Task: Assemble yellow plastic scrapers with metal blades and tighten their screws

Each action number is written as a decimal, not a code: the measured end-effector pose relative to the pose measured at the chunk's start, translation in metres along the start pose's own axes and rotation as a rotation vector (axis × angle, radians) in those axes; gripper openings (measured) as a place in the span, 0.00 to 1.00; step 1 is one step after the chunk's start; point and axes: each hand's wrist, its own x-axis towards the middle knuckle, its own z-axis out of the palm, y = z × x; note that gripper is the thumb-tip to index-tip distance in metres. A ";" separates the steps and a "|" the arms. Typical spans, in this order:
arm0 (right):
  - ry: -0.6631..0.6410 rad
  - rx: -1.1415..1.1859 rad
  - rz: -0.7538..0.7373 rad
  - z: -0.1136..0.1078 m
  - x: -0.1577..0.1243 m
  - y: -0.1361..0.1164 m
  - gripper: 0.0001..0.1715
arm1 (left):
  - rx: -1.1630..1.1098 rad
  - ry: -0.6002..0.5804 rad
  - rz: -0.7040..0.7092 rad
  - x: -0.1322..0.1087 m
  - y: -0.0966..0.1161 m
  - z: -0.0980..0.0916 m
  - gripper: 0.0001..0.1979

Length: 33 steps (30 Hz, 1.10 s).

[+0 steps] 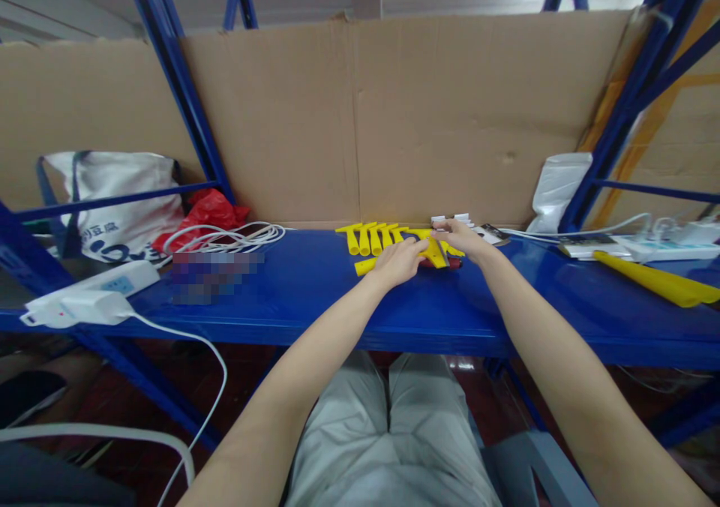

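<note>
On the blue shelf [315, 297] near the cardboard back wall lies a row of several yellow plastic handle-like parts [371, 237]. My left hand [400, 259] rests palm down on one yellow part [365, 267] lying crosswise, its fingers curled over it. My right hand [458, 235] reaches in from the right, fingers pinched on another yellow piece [436, 252] next to a dark red item [453, 264]. Small white pieces [450, 218] sit just behind my right hand.
A long yellow tube [658, 282] lies at the right with white power strips [664, 248] and cables. A white coiled cable [230, 237], a red bag [208, 211], a white tote bag [118, 199] and a white power strip [90, 293] are at the left. Blue rack posts flank the shelf.
</note>
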 end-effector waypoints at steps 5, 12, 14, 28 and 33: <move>-0.269 0.088 -0.011 -0.008 -0.007 -0.005 0.09 | -0.070 0.042 -0.075 0.001 -0.005 0.001 0.14; -0.373 0.206 0.047 -0.006 -0.015 -0.016 0.13 | -0.164 0.061 -0.089 0.003 -0.008 0.003 0.14; -0.380 0.237 0.057 -0.005 -0.014 -0.015 0.15 | -0.184 0.071 -0.091 0.004 -0.009 0.005 0.16; -0.319 0.127 0.025 0.013 -0.009 -0.007 0.15 | -0.059 -0.046 -0.153 0.003 -0.016 0.008 0.23; -0.291 0.119 -0.003 0.017 -0.010 -0.008 0.19 | -0.022 -0.056 -0.165 0.004 -0.018 0.008 0.25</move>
